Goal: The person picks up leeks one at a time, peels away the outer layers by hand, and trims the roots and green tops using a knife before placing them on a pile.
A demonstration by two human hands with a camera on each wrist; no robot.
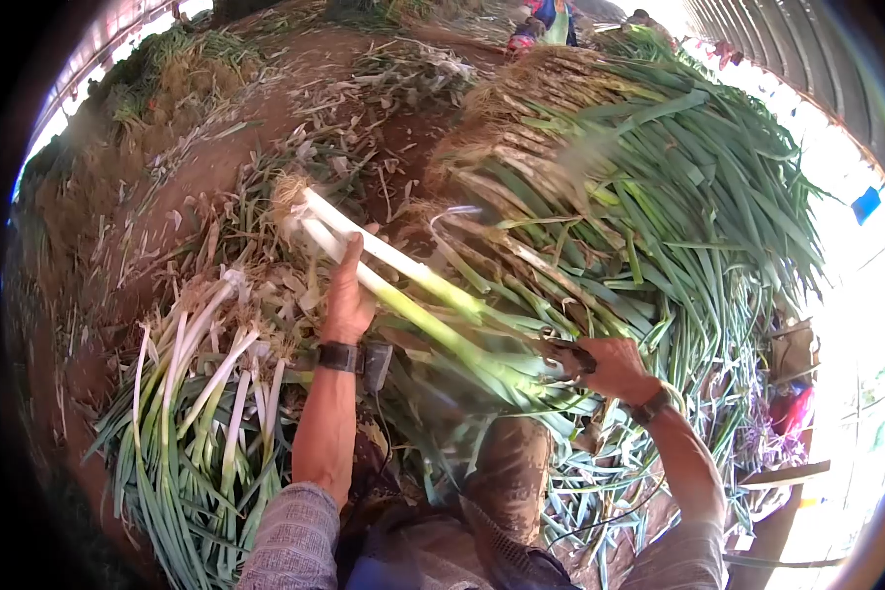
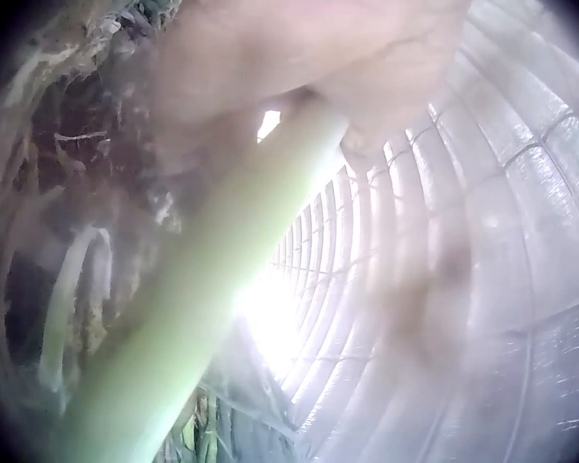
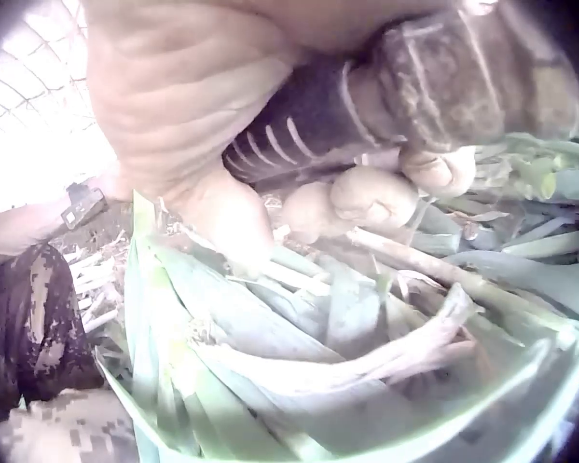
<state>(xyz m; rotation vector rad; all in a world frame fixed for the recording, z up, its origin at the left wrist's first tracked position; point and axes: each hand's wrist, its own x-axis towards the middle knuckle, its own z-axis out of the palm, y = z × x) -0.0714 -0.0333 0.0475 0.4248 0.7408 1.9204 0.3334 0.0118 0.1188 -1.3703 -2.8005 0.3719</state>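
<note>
My left hand point(image 1: 347, 295) grips leeks point(image 1: 413, 313) by their white shanks, roots towards the upper left and green leaves slanting down to the right. Close up in the left wrist view, a pale green leek shank point(image 2: 203, 270) runs out from under the blurred left hand point(image 2: 299, 48). My right hand point(image 1: 615, 369) holds a dark tool point(image 1: 567, 356) beside the leaf ends of these leeks. In the right wrist view the fingers wrap round the tool's dark handle with pale ridges point(image 3: 299, 116); its kind cannot be told. Flat leek leaves point(image 3: 261, 328) spread below that hand.
A large heap of untrimmed leeks point(image 1: 678, 187) fills the right and back. Cleaner leeks with white shanks point(image 1: 182, 383) lie at the left. Leaf scraps point(image 1: 403, 79) litter the soil, and cut leaves point(image 1: 600, 501) lie by my knee. A person point(image 1: 558, 22) is at the far back.
</note>
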